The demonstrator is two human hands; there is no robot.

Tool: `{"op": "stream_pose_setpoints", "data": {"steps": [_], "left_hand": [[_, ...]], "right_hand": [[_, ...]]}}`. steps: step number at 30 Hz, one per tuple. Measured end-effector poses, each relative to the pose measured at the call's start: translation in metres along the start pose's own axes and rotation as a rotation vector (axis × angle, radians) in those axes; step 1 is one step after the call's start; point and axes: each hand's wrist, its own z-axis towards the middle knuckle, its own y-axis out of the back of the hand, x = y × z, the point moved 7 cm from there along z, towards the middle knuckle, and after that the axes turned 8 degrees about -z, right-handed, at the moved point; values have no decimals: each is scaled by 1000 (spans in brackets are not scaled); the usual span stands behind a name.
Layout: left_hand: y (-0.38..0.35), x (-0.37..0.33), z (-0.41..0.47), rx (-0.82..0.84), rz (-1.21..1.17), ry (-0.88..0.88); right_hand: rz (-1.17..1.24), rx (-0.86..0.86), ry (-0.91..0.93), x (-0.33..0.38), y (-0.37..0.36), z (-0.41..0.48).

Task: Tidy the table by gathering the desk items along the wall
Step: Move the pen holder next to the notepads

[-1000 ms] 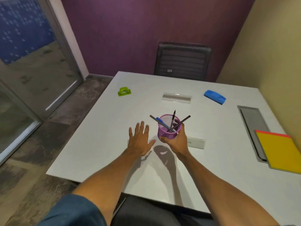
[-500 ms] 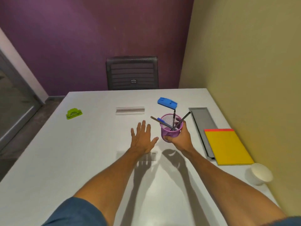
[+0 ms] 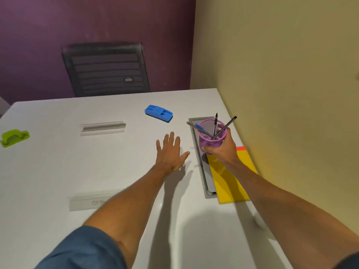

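My right hand [image 3: 221,150] grips a purple mesh pen cup [image 3: 212,135] holding several pens, lifted above the grey cable tray [image 3: 202,171] near the yellow wall. My left hand [image 3: 170,154] hovers flat and open over the white table [image 3: 58,171], just left of the tray. A yellow notepad [image 3: 231,183] lies along the wall under my right forearm. A blue eraser block [image 3: 159,113] sits beyond my left hand. One clear ruler [image 3: 103,128] lies mid-table, another [image 3: 85,202] lies near my left forearm. A green stapler-like item [image 3: 13,137] rests at the far left.
A black mesh chair [image 3: 106,70] stands at the table's far side against the purple wall. The yellow wall [image 3: 291,94] borders the table's right edge.
My right hand has carried the pen cup rightward, from the table's middle to above the cable tray by the wall. The view has swung right; the left hand stayed open.
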Motion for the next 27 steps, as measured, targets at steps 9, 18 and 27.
{"op": "stream_pose_setpoints", "data": {"steps": [9,18,27], "left_hand": [[-64,-23,67,38,28,-39],[-123,0,81,42,-66,86],[-132,7,78,-85,12,61]], "right_hand": [[1,-56,-69,-70,41,61],[41,-187,-122,-106,46,87],[36,-339,-190,-125,48,92]]}}
